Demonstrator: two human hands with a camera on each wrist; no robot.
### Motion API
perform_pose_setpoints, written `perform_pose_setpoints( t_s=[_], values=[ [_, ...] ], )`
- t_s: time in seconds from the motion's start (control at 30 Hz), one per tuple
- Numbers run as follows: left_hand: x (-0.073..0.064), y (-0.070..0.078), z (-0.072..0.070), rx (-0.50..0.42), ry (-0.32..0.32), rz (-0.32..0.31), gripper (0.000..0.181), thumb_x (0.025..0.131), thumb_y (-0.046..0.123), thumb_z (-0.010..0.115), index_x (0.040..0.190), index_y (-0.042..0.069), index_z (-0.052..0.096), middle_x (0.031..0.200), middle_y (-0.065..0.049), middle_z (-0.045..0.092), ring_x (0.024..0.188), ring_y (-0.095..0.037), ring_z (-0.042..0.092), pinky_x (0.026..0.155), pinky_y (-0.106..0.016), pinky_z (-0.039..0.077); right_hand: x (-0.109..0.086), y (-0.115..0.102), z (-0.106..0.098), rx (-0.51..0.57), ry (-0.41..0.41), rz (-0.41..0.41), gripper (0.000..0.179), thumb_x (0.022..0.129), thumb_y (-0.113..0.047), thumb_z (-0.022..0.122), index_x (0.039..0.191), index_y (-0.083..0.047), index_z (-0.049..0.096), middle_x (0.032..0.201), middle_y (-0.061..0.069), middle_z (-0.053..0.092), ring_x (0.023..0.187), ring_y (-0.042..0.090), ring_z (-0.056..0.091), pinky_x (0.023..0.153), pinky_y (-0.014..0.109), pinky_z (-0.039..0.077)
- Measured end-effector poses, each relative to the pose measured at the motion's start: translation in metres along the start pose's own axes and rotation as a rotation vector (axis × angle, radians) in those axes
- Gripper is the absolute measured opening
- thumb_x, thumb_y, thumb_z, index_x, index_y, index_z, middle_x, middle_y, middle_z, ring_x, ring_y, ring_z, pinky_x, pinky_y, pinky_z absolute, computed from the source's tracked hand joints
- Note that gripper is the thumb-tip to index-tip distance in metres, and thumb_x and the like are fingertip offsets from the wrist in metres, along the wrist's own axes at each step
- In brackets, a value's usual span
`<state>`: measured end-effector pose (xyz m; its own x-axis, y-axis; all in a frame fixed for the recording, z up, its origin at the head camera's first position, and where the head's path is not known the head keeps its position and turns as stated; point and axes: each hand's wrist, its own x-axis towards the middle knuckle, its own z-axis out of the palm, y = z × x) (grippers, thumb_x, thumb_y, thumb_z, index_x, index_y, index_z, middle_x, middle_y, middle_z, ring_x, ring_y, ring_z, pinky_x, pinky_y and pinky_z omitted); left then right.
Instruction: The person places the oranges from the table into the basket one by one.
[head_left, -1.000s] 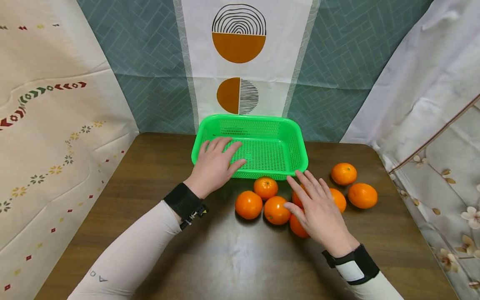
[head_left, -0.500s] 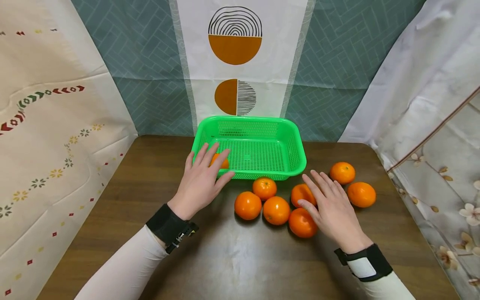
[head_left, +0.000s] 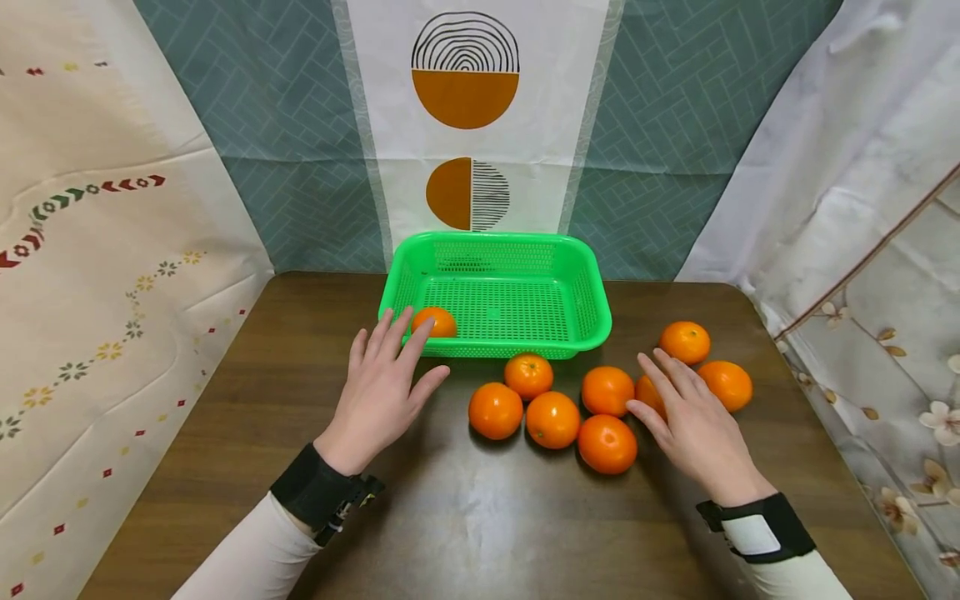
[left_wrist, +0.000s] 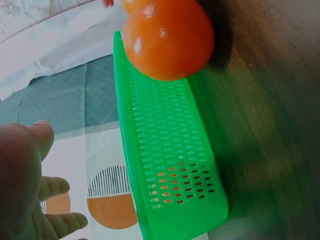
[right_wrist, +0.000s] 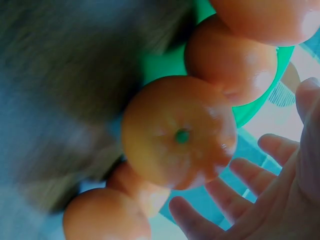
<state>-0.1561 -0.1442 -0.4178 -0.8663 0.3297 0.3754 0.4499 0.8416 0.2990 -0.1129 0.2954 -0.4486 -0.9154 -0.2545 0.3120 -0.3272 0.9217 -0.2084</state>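
Note:
My left hand (head_left: 375, 392) hovers at the near left corner of the green plastic basket (head_left: 517, 345), fingers spread and holding nothing. One tangerine (head_left: 440, 322) lies in that corner, just past the fingertips. On the right, my right hand (head_left: 697, 429) is over the table with relaxed fingers, partly covering a tangerine (head_left: 647, 395). Several more tangerines (head_left: 553, 420) sit in a loose group in front of the basket. The right wrist view has a tangerine (right_wrist: 172, 132) close to the fingertips, with nothing in the grasp.
Two tangerines, one of them the rear one (head_left: 685, 342), lie beyond my right hand near the table's right side. The brown wooden table (head_left: 465, 533) ends at a patterned cloth (head_left: 300, 200) behind the basket. Light cloths hang along both sides.
My left hand has drawn back from over the basket toward the lower left, revealing a tangerine inside. My right hand has shifted right, uncovering the tangerines in front of the basket.

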Motion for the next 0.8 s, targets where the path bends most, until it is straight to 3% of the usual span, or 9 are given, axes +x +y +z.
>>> perform_pose_setpoints(
  t_s=[0.37, 0.8],
  values=[
    [-0.015, 0.0, 0.003, 0.015, -0.012, -0.01, 0.077, 0.108, 0.052, 0.069, 0.17, 0.014, 0.044, 0.176, -0.021, 0.034, 0.166, -0.046, 0.02, 0.126, -0.075, 0.017, -0.005, 0.01, 0.004, -0.01, 0.012, -0.018, 0.08, 0.1, -0.038, 0.084, 0.165, -0.007, 0.05, 0.166, 0.025, 0.046, 0.143, 0.055, 0.048, 0.11, 0.073, 0.045],
    [-0.021, 0.0, 0.006, 0.035, -0.046, -0.025, 0.081, 0.107, 0.055, 0.069, 0.172, 0.014, 0.042, 0.179, -0.019, 0.029, 0.168, -0.044, 0.016, 0.126, -0.077, 0.015, -0.004, 0.02, 0.013, 0.032, -0.003, -0.024, 0.09, 0.088, -0.027, 0.097, 0.163, -0.006, 0.051, 0.162, 0.028, 0.047, 0.136, 0.059, 0.051, 0.102, 0.077, 0.048]
  ],
)
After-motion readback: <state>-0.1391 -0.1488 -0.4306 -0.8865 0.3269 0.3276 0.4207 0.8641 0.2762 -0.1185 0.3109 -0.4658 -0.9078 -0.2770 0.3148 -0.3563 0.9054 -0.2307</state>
